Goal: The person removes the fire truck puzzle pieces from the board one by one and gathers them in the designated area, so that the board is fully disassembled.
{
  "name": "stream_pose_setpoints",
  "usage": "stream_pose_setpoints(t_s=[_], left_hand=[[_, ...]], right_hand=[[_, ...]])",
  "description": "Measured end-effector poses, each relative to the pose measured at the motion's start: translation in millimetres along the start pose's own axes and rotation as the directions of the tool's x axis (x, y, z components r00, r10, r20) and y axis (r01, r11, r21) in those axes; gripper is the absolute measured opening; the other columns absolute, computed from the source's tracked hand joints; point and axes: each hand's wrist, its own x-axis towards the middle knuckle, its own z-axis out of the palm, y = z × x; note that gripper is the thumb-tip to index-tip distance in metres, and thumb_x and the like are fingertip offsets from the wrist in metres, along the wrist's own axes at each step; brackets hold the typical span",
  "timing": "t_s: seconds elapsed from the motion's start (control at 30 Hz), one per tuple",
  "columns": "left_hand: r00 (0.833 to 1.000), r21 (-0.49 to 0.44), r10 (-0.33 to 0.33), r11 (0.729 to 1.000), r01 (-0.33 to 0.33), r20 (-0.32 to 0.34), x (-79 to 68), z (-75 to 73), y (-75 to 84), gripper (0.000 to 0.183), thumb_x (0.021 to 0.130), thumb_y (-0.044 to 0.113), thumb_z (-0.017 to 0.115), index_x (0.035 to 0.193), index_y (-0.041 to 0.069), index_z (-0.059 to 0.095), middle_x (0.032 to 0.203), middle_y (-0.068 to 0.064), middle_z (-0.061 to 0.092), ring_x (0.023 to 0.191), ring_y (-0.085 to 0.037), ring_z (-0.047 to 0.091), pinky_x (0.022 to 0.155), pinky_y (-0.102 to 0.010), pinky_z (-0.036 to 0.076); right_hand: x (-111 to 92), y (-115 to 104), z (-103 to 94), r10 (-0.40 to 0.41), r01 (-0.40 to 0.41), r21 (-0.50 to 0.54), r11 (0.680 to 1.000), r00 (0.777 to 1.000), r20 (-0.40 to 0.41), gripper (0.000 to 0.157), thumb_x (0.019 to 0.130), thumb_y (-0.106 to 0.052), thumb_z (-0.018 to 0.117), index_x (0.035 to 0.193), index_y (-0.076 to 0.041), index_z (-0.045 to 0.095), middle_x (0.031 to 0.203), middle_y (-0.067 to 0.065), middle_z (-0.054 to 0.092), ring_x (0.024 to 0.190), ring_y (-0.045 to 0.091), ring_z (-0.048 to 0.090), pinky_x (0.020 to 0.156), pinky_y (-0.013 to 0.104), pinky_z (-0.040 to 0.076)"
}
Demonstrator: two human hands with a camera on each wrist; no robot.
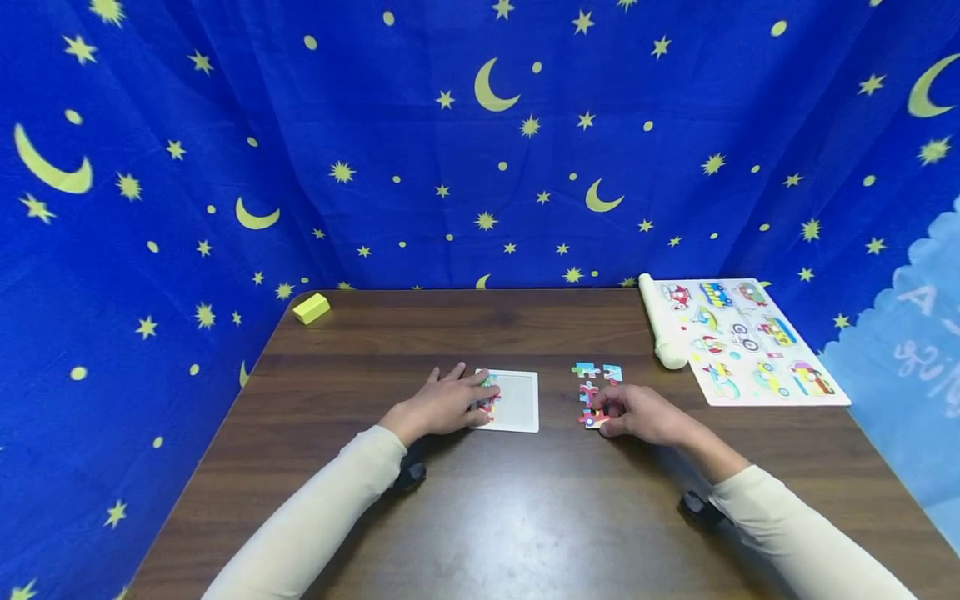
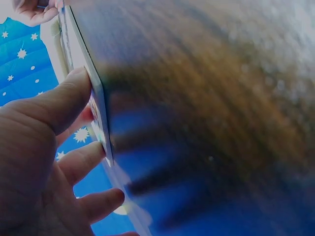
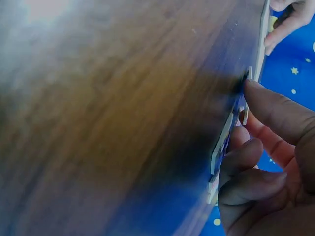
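In the head view a small white puzzle tray [image 1: 519,402] lies mid-table, with a colourful puzzle piece [image 1: 489,406] in its left part. My left hand [image 1: 446,403] rests on the tray's left side, fingers spread and partly covering that piece. The left wrist view shows the thumb [image 2: 74,93] at the tray's edge. To the right of the tray, my right hand [image 1: 641,414] pinches a red and yellow puzzle piece [image 1: 595,420] between thumb and curled fingers. Just above it lie a red-patterned piece [image 1: 587,391], a blue-green piece [image 1: 585,370] and a light-blue piece [image 1: 613,372].
A yellow block [image 1: 311,309] sits at the table's far left corner. At the back right lies a white board with vehicle pictures [image 1: 742,337], a cream roll [image 1: 660,321] along its left edge. A blue star-patterned curtain [image 1: 450,150] hangs behind the brown table [image 1: 480,508].
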Motion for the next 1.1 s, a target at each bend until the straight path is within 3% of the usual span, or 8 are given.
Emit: stream_pose_setpoints(t_s=[0.13,0.23,0.4,0.67,0.77,0.93,1.1], left_hand=[[1.000,0.007,-0.007,1.000,0.007,0.000,1.4,1.3,0.0,0.058,0.101,0.051,0.058,0.154,0.033,0.046,0.167,0.001,0.030,0.152,-0.044,0.023,0.116,-0.074,0.018],[1.000,0.010,-0.010,1.000,0.010,-0.007,2.1,2.2,-0.5,0.058,0.101,0.052,0.057,0.154,0.034,0.046,0.167,0.001,0.029,0.152,-0.043,0.022,0.116,-0.073,0.017],[0.999,0.000,-0.002,1.000,0.002,-0.038,1.8,3.4,-1.5,0.057,0.101,0.052,0.057,0.153,0.032,0.048,0.166,-0.001,0.032,0.152,-0.043,0.023,0.116,-0.073,0.017],[0.996,-0.008,0.025,1.000,-0.026,-0.082,2.4,4.0,-0.8,0.059,0.099,0.051,0.060,0.152,0.028,0.050,0.163,-0.007,0.036,0.151,-0.044,0.026,0.116,-0.073,0.018],[0.994,0.010,0.048,0.999,-0.047,-0.101,4.4,4.5,0.6,0.061,0.099,0.051,0.060,0.154,0.027,0.048,0.162,-0.008,0.038,0.150,-0.044,0.028,0.116,-0.072,0.020],[0.987,0.048,0.064,0.997,-0.058,-0.144,1.0,4.0,4.0,0.060,0.099,0.051,0.061,0.151,0.024,0.053,0.159,-0.007,0.045,0.149,-0.041,0.033,0.115,-0.072,0.023],[0.984,0.103,0.087,0.992,-0.071,-0.155,-14.3,6.2,6.3,0.049,0.098,0.047,0.064,0.140,0.021,0.064,0.150,-0.007,0.056,0.143,-0.041,0.044,0.111,-0.073,0.031]], right_hand=[[-1,-1,1.1,0.001,-0.001,-0.013,1.000,0.999,-0.033,0.027,0.082,-0.013,0.083,0.105,-0.010,0.069,0.078,-0.004,0.058,0.070,0.011,0.052,0.062,0.027,0.042],[0,-5,-4.4,0.018,-0.016,0.016,1.000,0.995,-0.103,0.027,0.085,-0.012,0.081,0.109,-0.007,0.069,0.077,-0.002,0.059,0.068,0.012,0.053,0.059,0.027,0.044],[19,-24,-8.6,0.039,-0.024,0.091,0.996,0.985,-0.170,0.026,0.092,-0.014,0.075,0.114,-0.002,0.068,0.083,0.002,0.064,0.071,0.015,0.059,0.061,0.028,0.047],[72,-64,21.3,0.046,-0.041,0.305,0.951,0.999,-0.008,0.027,0.094,-0.012,0.070,0.117,0.004,0.065,0.084,0.005,0.061,0.071,0.018,0.058,0.064,0.033,0.050],[86,-71,31.4,0.058,-0.056,0.329,0.943,0.998,0.006,0.024,0.093,-0.009,0.070,0.114,0.002,0.066,0.082,0.004,0.060,0.069,0.017,0.056,0.062,0.030,0.049],[98,-80,44.7,0.066,-0.062,0.311,0.948,0.998,-0.001,0.019,0.089,-0.006,0.072,0.107,0.000,0.069,0.084,0.003,0.064,0.070,0.014,0.058,0.061,0.027,0.051],[108,-91,54.7,0.033,-0.029,0.163,0.986,0.999,-0.023,0.016,0.088,-0.011,0.075,0.101,-0.003,0.070,0.082,0.000,0.066,0.070,0.011,0.057,0.061,0.024,0.048]])
